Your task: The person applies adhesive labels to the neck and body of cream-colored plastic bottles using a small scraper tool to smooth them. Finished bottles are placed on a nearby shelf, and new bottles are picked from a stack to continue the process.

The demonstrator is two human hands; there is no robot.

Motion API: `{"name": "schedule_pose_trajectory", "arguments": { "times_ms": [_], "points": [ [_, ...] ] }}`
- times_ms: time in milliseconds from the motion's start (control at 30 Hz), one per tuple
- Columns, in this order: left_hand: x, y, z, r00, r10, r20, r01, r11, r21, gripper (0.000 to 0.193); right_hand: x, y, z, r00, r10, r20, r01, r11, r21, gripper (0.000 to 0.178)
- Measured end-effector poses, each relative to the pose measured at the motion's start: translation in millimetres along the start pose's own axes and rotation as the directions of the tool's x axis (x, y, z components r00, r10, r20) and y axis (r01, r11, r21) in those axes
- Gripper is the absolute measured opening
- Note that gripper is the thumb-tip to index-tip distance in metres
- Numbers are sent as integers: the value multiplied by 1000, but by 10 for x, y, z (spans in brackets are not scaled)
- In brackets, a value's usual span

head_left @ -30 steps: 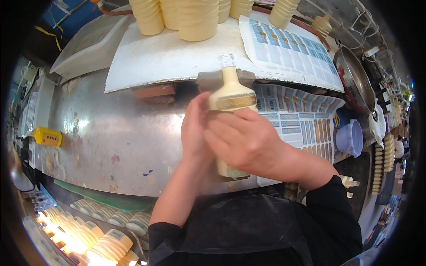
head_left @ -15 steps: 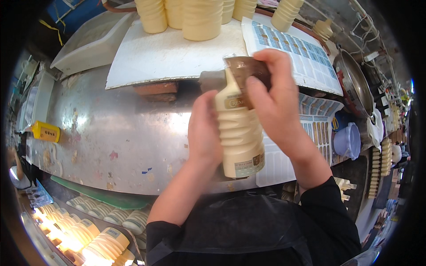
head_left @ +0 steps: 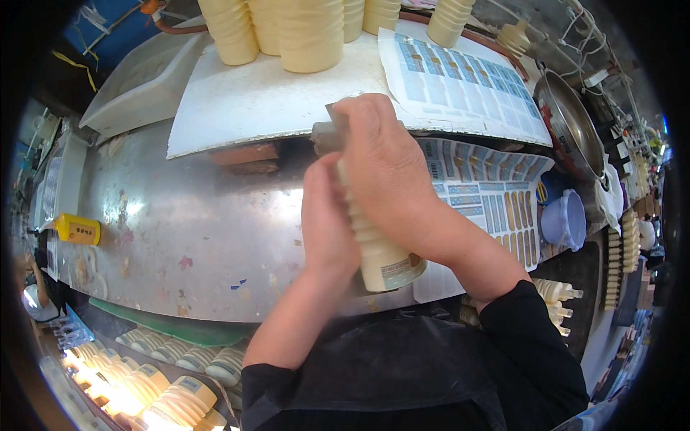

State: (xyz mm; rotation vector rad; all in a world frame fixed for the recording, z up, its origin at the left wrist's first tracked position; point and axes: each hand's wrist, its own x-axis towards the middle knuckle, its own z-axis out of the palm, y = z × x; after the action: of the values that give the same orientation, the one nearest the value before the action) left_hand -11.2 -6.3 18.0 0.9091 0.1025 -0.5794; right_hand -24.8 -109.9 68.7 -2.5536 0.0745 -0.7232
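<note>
In front of my chest a cream, ribbed bottle [head_left: 389,260] tilts over the table's near side, its base toward me. Its upper part is hidden behind my hands. My left hand [head_left: 327,223] is closed round the bottle's left side. Across the shoulder and neck lies my right hand [head_left: 388,161], fingers curled over the far side. A corner of a thin brown, flexible piece [head_left: 335,115] pokes out beside the right fingers; the rest of it is covered by that hand. A small grey block [head_left: 325,138] sits just beyond my hands.
Several cream bottles [head_left: 310,43] stand on a raised white board [head_left: 237,108]. Label sheets [head_left: 460,82] lie at the right, near a purple bucket [head_left: 563,221] and metal pan [head_left: 571,126]. A yellow bottle [head_left: 77,230] is at the left. More bottles [head_left: 176,402] fill a crate at lower left.
My right hand has swung left and down across the bottle's neck with the brown piece, covering the label there. My left hand still holds the bottle. The view has shifted slightly.
</note>
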Motion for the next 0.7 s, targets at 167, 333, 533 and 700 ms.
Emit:
{"name": "schedule_pose_trajectory", "arguments": {
  "times_ms": [167, 333, 533, 700],
  "points": [
    [-2, 27, -29, 999, 3, 50, -3, 1000, -16, 47, 45, 78, -146, 999, 33, -16, -34, 996, -83, 37],
    [55, -33, -75, 995, 55, 77, -59, 997, 58, 42, -24, 104, -59, 1000, 23, 15, -24, 998, 56, 37],
    [171, -87, -143, 991, 113, 66, -130, 892, 432, 40, -161, 691, -154, 988, 103, -119, -98, 994, 48, 34],
    [236, -86, -225, 986, 154, 70, -169, 869, 465, 39, -232, 805, -243, 965, 108, -238, -67, 983, 172, 32]
  ]
}}
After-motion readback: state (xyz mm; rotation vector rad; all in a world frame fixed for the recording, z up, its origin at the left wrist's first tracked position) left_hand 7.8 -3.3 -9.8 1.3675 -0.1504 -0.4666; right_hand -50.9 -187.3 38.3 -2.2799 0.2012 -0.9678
